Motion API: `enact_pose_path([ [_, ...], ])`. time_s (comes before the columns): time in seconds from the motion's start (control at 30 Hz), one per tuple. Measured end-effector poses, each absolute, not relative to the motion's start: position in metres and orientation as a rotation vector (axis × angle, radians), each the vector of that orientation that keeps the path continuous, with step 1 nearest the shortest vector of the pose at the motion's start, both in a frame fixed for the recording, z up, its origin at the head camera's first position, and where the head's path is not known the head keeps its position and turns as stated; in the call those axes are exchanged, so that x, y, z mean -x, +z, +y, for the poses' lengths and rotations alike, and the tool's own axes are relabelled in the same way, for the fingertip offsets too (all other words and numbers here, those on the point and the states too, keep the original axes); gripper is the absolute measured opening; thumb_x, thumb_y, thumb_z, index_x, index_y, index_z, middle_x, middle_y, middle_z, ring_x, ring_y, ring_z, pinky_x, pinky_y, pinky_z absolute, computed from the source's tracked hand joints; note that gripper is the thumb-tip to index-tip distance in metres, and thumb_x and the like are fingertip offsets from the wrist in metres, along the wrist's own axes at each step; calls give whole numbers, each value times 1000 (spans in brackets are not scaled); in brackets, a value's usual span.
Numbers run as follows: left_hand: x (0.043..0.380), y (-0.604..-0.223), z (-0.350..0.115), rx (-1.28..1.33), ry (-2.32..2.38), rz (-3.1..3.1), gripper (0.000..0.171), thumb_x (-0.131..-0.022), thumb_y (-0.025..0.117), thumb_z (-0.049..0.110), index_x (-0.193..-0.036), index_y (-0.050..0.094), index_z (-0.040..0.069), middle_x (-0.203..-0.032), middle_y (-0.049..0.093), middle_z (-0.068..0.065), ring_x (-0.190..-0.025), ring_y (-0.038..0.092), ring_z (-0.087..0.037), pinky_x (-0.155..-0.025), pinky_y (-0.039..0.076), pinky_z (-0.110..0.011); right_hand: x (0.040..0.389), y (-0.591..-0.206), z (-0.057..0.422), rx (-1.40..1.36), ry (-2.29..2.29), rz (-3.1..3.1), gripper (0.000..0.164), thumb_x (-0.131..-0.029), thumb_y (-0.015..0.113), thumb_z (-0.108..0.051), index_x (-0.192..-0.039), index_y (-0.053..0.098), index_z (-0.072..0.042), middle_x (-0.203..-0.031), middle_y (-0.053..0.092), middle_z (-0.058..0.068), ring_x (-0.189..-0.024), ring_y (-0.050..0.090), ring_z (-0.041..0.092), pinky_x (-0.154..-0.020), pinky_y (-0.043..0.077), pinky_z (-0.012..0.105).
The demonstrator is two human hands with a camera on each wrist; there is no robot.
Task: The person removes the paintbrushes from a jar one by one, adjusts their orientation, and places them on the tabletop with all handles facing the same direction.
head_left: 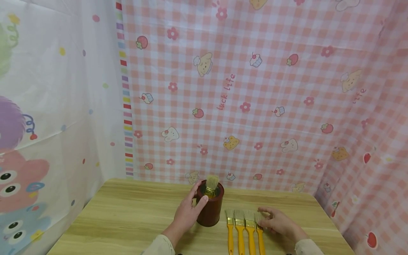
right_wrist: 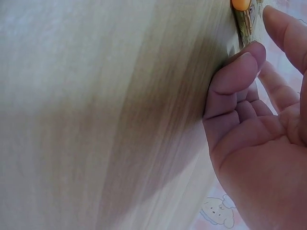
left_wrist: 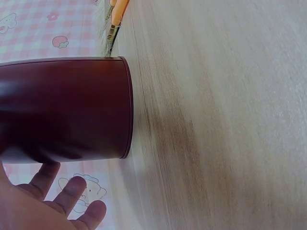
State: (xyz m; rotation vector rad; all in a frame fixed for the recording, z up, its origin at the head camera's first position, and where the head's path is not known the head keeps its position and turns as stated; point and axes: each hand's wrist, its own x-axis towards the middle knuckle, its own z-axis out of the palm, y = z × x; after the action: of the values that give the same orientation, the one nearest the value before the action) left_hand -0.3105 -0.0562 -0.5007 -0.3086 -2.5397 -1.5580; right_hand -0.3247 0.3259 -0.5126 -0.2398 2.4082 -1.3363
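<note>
A dark brown-red cylindrical cup (head_left: 209, 212) (left_wrist: 67, 110) stands upright on the table. My left hand (head_left: 187, 211) (left_wrist: 43, 206) holds it from the left, thumb at the near rim and fingers around the far side. One paintbrush (head_left: 211, 183) stands in the cup with its bristles up. To the right, several paintbrushes (head_left: 240, 237) with yellow-orange handles lie side by side, bristles away from me. By the bristles of the rightmost paintbrush (head_left: 261, 241) (right_wrist: 242, 5) is my right hand (head_left: 279, 223) (right_wrist: 259, 143), its fingers loosely bent and its thumb apart from them.
The light wood table (head_left: 127, 219) ends at the back against a pink checked curtain (head_left: 216, 124). A white curtain (head_left: 63, 106) with printed cartoon figures hangs on the left, and more pink cloth (head_left: 376, 170) hangs on the right.
</note>
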Motion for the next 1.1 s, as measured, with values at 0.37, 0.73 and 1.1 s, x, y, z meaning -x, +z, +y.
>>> enact_pose_path([
  [0.37, 310, -500, -57, 312, -1549, -2562, 66, -108, 53, 60, -168, 28, 46, -160, 56, -12, -143, 57, -40, -108, 51, -66, 331, -495, 305, 11, -1428, 2689, 73, -105, 70, -38, -159, 43, 3, -124, 70, 20, -110, 70, 28, -91, 60, 48],
  [0.73, 311, -500, -58, 316, -1560, -2550, 66, -108, 53, 60, -168, 28, 47, -160, 56, -11, -145, 56, -37, -114, 48, -64, 331, -425, 212, 381, -1586, 2702, 61, -105, 72, -23, -160, 48, -12, -124, 77, 11, -116, 73, 26, -100, 60, 49],
  [1.1, 309, -498, -57, 318, -1568, -2550, 66, -108, 52, 61, -168, 27, 47, -159, 57, -11, -146, 55, -36, -116, 46, -63, 333, -418, 145, 492, -1291, 2934, 67, -97, 80, -18, -156, 50, -4, -101, 80, 1, -88, 73, 15, -81, 64, 43],
])
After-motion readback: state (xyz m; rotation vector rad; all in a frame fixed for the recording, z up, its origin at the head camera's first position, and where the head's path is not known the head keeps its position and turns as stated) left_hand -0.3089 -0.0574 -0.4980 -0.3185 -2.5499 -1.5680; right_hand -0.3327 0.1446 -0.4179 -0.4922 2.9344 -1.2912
